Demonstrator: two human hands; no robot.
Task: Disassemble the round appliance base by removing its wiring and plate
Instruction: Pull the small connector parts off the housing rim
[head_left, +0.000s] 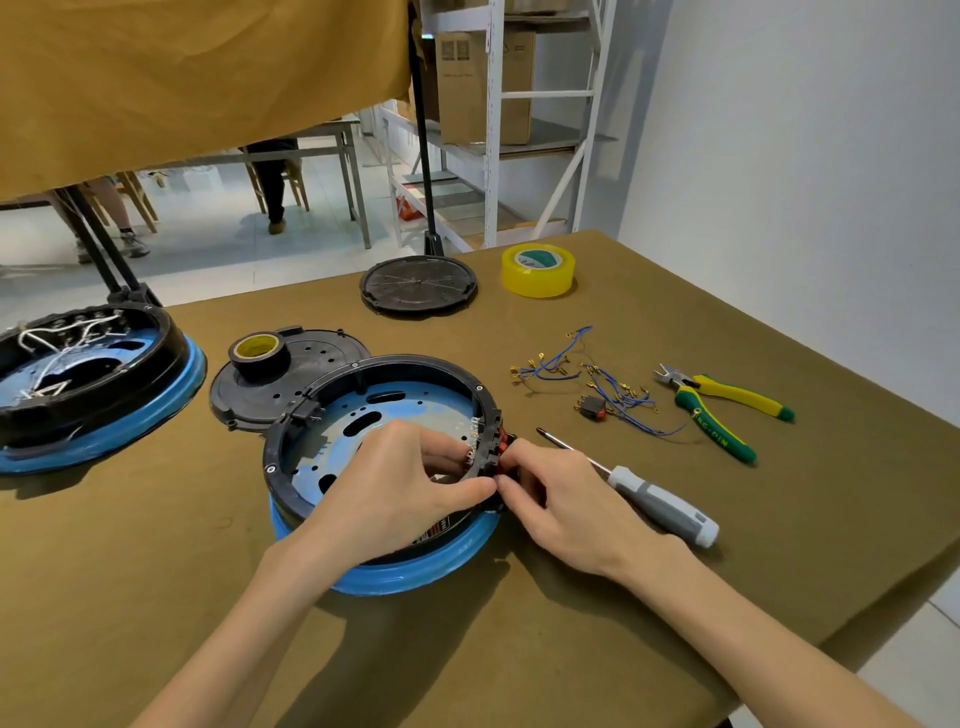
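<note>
Working from the head view: round appliance base sat mid-table, left hand curled inside its rim, right hand pinching the red switch block outside. Could slip, snapping terminals; screwdriver lay just beside.

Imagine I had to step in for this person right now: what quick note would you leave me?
Left hand reaches inside the round base, fingers curled at the right rim. Right hand pinches the switch block from outside.
Done: blue wires lie loose on the table; black cover plate sits behind the base.
Left: free the switch block, then the blue inner plate. Screwdriver and pliers lie to the right.
</note>
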